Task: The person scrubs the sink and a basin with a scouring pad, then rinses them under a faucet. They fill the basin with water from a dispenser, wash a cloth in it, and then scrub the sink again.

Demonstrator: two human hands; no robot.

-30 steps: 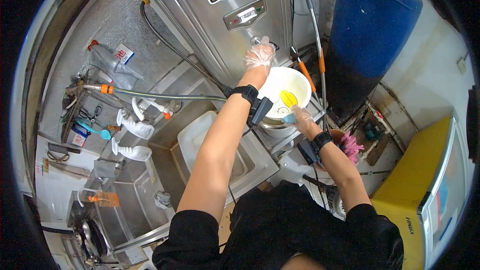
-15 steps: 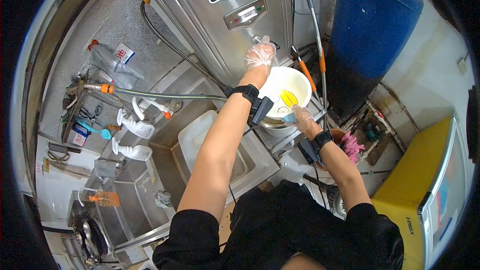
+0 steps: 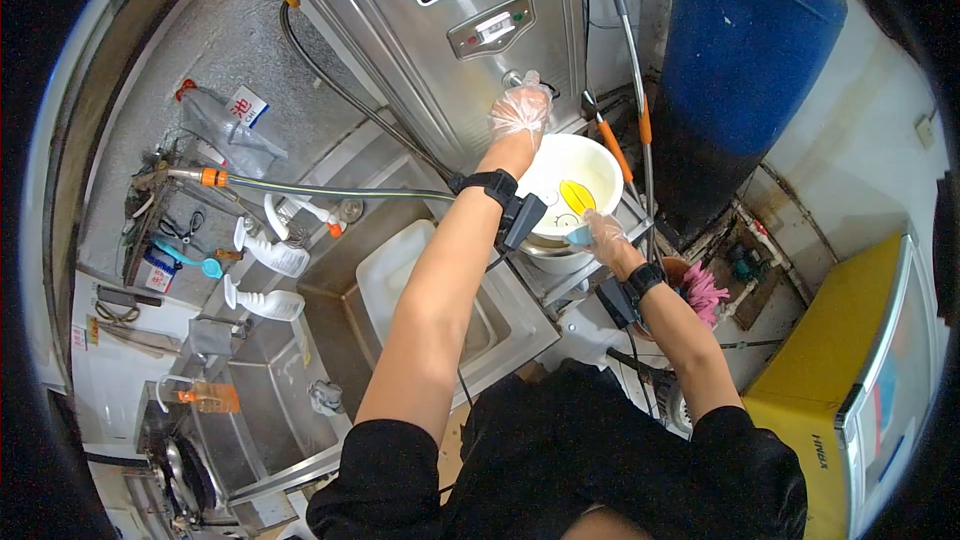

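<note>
A clear plastic glove covers my left hand (image 3: 521,112), whose fingers are wrapped round the tap at the front of the steel water boiler (image 3: 400,50). Just below the tap stands a round white bucket (image 3: 604,172), with a yellow, leaf-shaped patch (image 3: 577,197) and black line drawings visible in it. My right hand (image 3: 606,237), also gloved, is closed at the bucket's near right rim, on a light blue piece (image 3: 580,236) that looks like a handle or grip. The fingertips of both hands are partly blurred by the gloves.
Left of the boiler is a steel sink (image 3: 335,275) holding a white basin (image 3: 392,265). Spray bottles (image 3: 270,250) and a hose (image 3: 340,193) lie nearby. Long-handled tools (image 3: 645,125) and a blue barrel (image 3: 745,60) stand right. A yellow cabinet (image 3: 820,350) is at the far right.
</note>
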